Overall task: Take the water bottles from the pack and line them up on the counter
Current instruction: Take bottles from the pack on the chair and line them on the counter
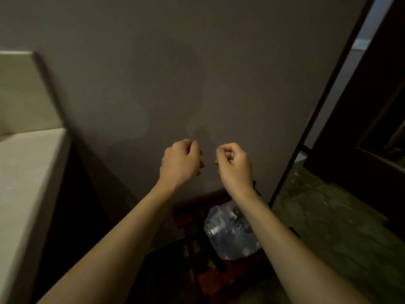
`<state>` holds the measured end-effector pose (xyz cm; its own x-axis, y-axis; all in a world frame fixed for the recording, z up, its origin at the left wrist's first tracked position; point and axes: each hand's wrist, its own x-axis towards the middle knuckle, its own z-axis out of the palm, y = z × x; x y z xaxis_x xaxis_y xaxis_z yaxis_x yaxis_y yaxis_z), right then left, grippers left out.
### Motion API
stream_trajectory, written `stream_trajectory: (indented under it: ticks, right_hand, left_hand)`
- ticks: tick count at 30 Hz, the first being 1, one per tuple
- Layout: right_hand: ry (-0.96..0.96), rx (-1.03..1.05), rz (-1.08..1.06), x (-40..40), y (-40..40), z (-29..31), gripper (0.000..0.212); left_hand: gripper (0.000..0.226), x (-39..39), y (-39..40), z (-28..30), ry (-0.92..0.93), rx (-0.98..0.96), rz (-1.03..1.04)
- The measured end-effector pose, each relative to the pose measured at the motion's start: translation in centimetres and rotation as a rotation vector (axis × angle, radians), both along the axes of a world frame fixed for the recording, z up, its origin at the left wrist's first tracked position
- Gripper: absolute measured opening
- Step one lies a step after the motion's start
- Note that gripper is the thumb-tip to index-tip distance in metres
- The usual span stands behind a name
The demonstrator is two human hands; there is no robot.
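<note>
While both arms reach forward, left hand and right hand loosely curled, empty, above pack

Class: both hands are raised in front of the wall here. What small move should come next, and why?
Probably lower both hands to the bottle pack below: they are curled and apparently empty, and the pack looks unopened.

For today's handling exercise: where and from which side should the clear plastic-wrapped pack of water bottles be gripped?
Grip the clear plastic-wrapped pack of water bottles from above, at its upper wrap. It sits low on a dark red wooden stand by the grey wall, its top facing up; the right forearm hides its right side. Both hands, left hand and right hand, are raised and curled, holding nothing.
</note>
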<state>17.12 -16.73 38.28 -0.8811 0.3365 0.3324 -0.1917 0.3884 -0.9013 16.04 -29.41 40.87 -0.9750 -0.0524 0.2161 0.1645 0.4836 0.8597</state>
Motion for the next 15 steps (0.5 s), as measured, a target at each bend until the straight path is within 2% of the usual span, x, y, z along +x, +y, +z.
stream_trajectory:
  ticks: [7, 15]
  right_hand:
    - [-0.092, -0.035, -0.045, -1.7, 9.4, -5.2, 0.018]
    - [-0.300, -0.008, -0.031, -8.6, 18.5, -12.1, 0.017]
  left_hand:
    - [0.037, -3.1, 10.1, -7.1, -0.183, 0.049, -0.073]
    - [0.039, -10.0, 20.7, -16.0, -0.361, 0.123, -0.087]
